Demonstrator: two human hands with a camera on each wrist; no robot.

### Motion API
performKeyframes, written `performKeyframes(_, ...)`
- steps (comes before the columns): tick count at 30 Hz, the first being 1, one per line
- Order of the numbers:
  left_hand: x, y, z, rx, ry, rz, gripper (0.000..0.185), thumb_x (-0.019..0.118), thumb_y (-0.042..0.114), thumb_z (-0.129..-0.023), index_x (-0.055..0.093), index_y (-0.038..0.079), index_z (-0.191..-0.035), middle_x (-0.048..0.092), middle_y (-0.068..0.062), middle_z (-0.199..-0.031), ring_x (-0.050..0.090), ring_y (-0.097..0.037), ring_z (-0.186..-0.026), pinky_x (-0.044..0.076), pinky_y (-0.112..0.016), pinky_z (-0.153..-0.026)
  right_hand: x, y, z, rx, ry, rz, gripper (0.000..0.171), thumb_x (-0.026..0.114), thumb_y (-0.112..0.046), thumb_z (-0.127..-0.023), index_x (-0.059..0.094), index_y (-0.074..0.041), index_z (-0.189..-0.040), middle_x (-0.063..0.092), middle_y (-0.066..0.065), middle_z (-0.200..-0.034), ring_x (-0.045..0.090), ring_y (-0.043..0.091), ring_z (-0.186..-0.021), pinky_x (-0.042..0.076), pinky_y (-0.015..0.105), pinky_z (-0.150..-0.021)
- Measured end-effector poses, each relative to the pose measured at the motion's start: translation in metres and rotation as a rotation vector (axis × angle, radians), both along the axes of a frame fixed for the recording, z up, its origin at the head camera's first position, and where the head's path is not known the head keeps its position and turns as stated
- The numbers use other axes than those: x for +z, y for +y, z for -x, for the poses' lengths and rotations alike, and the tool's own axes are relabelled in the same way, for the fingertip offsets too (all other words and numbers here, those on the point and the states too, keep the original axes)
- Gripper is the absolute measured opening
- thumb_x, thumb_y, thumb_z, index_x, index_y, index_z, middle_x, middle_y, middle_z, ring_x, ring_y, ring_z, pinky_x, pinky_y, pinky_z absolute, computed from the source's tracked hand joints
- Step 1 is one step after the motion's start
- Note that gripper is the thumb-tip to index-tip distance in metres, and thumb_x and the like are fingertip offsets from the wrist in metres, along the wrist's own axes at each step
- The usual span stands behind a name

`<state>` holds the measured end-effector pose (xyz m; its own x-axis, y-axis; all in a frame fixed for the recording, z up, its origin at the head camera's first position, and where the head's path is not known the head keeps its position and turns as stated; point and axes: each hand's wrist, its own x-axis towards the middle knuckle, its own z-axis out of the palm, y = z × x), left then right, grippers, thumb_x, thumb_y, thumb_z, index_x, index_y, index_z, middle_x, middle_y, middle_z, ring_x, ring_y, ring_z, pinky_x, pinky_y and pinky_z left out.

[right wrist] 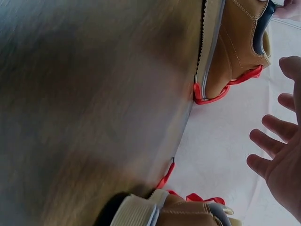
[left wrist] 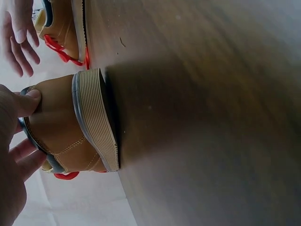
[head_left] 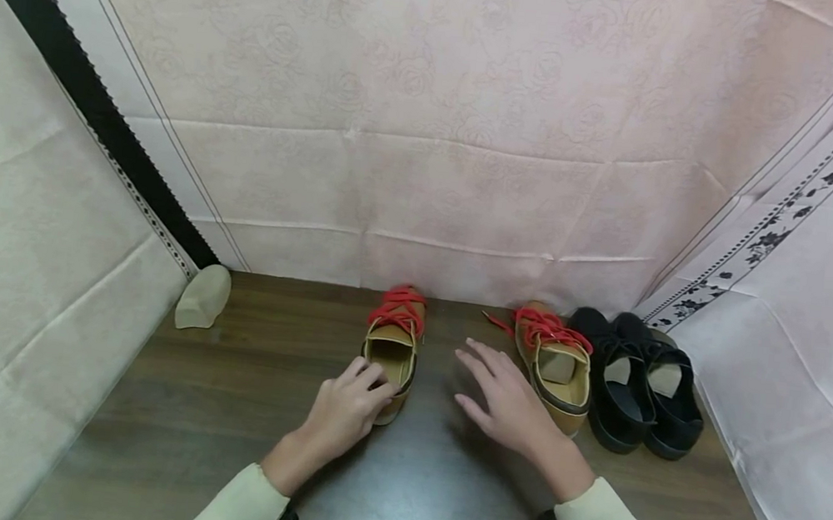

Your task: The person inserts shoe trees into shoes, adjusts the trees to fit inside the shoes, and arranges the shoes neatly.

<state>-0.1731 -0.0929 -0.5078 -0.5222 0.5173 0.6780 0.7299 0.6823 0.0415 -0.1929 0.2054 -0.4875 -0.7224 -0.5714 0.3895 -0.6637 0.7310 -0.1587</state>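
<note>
A tan shoe with red laces stands on the wooden floor, its toe towards the draped cloth at the back. My left hand grips this shoe at the heel collar. In the left wrist view the thumb lies against the tan leather, and other fingers reach to the dark padded rim. Its ribbed, pale sole faces that camera. To the right, a second tan shoe with red laces sits beside my right hand. That hand hovers with spread fingers and holds nothing.
A pair of black shoes stands right of the second tan shoe, close to the right-hand cloth. A cream-coloured, rounded piece lies at the far left corner. Patterned pale cloth hangs behind and along both sides of the floor.
</note>
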Motion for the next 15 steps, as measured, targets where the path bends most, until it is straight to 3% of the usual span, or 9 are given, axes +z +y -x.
performKeyframes(15,0.002,0.025,-0.002,-0.018,0.008,0.058,0.014,0.076,0.014,-0.092,0.079,0.022,-0.103,0.064,0.003,-0.095,0.057,-0.016,-0.086,0.046,-0.026,-0.042,0.003,0.014,-0.003,-0.011,-0.075,0.002,0.065,0.071,-0.038,-0.097,0.049,-0.015,-0.153,0.044,0.014,-0.160,0.049,0.032,-0.142,0.043,0.055,-0.114)
